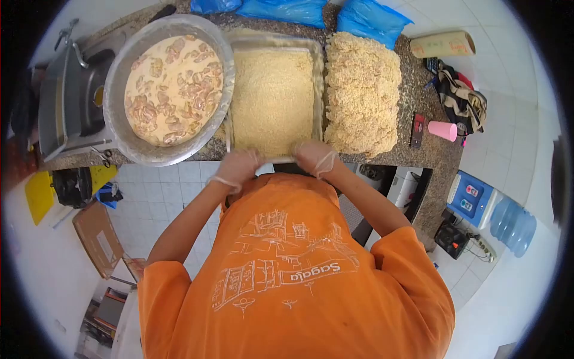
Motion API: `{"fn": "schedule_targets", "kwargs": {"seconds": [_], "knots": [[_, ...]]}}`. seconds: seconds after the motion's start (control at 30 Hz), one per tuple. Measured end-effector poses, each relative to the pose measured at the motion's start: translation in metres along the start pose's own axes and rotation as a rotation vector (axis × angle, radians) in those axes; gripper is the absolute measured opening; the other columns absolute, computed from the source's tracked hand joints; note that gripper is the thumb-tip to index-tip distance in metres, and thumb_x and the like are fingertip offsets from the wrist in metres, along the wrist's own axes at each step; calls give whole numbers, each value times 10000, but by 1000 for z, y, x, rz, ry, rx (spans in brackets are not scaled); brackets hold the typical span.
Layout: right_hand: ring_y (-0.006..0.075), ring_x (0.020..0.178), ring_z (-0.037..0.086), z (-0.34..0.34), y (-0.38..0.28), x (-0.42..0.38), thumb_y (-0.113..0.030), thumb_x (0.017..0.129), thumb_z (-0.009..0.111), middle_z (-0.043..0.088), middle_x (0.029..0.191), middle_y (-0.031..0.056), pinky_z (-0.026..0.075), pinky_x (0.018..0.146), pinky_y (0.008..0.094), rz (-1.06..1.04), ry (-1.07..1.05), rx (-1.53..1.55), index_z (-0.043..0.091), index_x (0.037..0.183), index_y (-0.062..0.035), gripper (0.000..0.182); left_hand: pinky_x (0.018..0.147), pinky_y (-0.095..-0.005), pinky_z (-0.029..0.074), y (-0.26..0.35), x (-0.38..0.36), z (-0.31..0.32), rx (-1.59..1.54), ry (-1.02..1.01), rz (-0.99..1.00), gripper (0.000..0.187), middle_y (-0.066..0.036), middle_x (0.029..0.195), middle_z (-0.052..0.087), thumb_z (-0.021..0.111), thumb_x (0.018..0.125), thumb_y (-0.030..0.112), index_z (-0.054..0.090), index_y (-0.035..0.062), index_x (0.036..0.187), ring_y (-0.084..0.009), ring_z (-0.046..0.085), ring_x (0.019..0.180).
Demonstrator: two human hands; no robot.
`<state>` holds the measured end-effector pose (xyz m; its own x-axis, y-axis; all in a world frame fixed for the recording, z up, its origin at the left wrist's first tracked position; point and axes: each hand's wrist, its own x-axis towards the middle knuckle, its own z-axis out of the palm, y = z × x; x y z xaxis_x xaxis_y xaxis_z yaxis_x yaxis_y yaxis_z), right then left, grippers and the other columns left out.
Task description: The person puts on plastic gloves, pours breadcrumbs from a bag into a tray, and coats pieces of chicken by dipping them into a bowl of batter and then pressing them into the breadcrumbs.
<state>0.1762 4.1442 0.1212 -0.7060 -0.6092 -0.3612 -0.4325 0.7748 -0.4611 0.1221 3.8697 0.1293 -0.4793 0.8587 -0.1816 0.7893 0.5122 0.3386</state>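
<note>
Both hands wear thin, clear plastic gloves and meet the near side of a rectangular metal tray (pixel 319 90). A fairly level layer of pale breadcrumbs (pixel 272 99) covers its bottom. My left hand (pixel 242 166) is curled over the near rim towards the left corner. Towards the right corner, my right hand (pixel 313 158) closes on the same rim, its fingertips partly hidden. Left of the tray stands a big round metal basin (pixel 113 122) with raw meat pieces (pixel 200 90) in creamy liquid. On the right, crumb-coated pieces (pixel 363 96) are heaped in a long pile.
Blue plastic bags (pixel 371 23) lie behind the tray and pile. A cardboard roll (pixel 443 44), a pink cup (pixel 442 130) and a dark phone-like object (pixel 417 130) are at right. A sink (pixel 95 78) is at left, with scissors (pixel 104 157) by the counter edge.
</note>
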Motion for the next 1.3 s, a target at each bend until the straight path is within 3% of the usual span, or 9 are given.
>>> {"fn": "schedule_targets", "kwargs": {"seconds": [0.1,0.2,0.3,0.47,0.93,1.1,1.2,1.27,1.3], "knots": [[368,723,685,-18,-16,0,-86,823,601,656,773,191,565,651,443,131,257,-71,629,860,-12,88,535,-422,571,-2,14,-5,79,-104,-102,111,-117,819,674,584,903,157,661,78,916,-297,714,690],[368,718,691,-18,-13,4,-90,828,603,666,779,178,569,637,440,123,-106,-62,626,862,-13,88,540,-430,570,-9,10,16,155,-138,104,127,-121,726,647,569,924,189,669,116,896,-303,701,657],[362,710,700,-7,-2,2,-90,830,607,685,783,171,572,619,445,182,234,-45,626,862,-18,81,538,-433,564,-13,19,-5,83,-22,-114,177,-119,725,665,558,940,217,685,108,881,-307,703,639],[358,824,729,-40,-9,9,-64,782,664,719,850,194,585,712,430,262,-115,19,688,825,-25,63,550,-441,566,-16,22,-1,87,-152,-42,169,-136,758,696,585,910,200,703,90,860,-311,717,682],[374,866,731,-56,4,28,-62,834,639,728,903,217,588,746,454,75,-188,-32,700,938,10,141,654,-482,563,-16,39,-35,-57,-343,-192,189,-158,799,702,578,917,208,728,93,934,-378,702,767],[375,851,728,-87,7,30,-91,845,630,726,895,220,588,742,455,29,-156,-16,683,925,14,141,652,-454,551,9,41,-53,33,-112,-280,147,-119,794,701,580,896,189,700,124,841,-312,706,743],[361,856,738,-91,7,43,-149,923,625,741,943,204,598,751,444,23,106,160,688,1073,-8,215,745,-444,539,53,53,-113,-647,293,-489,329,-139,855,693,594,980,399,707,99,909,-348,682,867],[352,1149,668,-104,-25,62,-292,1028,565,662,1261,244,544,961,452,511,788,1755,586,1359,-43,415,753,-450,535,71,58,-145,-730,442,-367,351,-152,851,685,635,954,408,683,60,945,-358,680,888],[352,1149,668,-113,-38,70,-292,1028,565,662,1261,244,544,961,452,502,769,1753,586,1359,-43,415,733,-459,536,73,61,-150,-687,262,-375,344,-163,827,681,628,963,391,662,49,975,-367,683,856]]}}
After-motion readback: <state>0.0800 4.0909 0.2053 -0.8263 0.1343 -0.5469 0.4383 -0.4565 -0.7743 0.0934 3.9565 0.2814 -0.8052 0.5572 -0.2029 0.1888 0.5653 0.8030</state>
